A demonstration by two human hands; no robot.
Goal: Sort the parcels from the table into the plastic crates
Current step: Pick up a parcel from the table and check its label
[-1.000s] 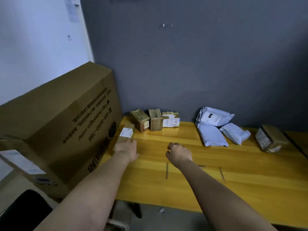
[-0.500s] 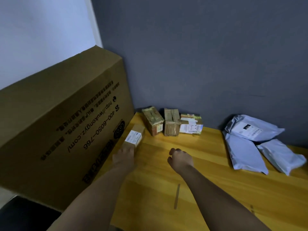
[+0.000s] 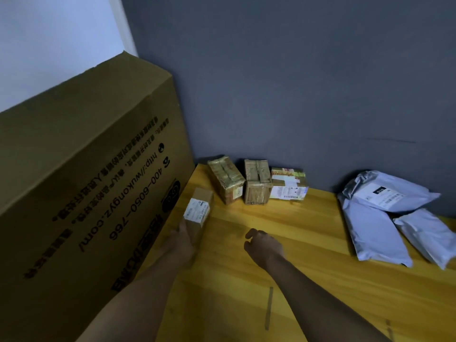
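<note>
Care is needed as our left hand (image 3: 181, 239) grips the small box (image 3: 198, 213) beside the big carton (image 3: 86, 193): we lift straight up, while our right hand (image 3: 262, 245) hovers loosely curled, holding nothing.

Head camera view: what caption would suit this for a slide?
Left hand grips a small labelled box on the wooden table; right hand hovers nearby.

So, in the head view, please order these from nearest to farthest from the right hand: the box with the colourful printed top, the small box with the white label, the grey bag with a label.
From the right hand:
1. Small box with the white label, to its left, held by the left hand.
2. Box with the colourful printed top, ahead by the wall.
3. Grey bag with a label, far right.
</note>
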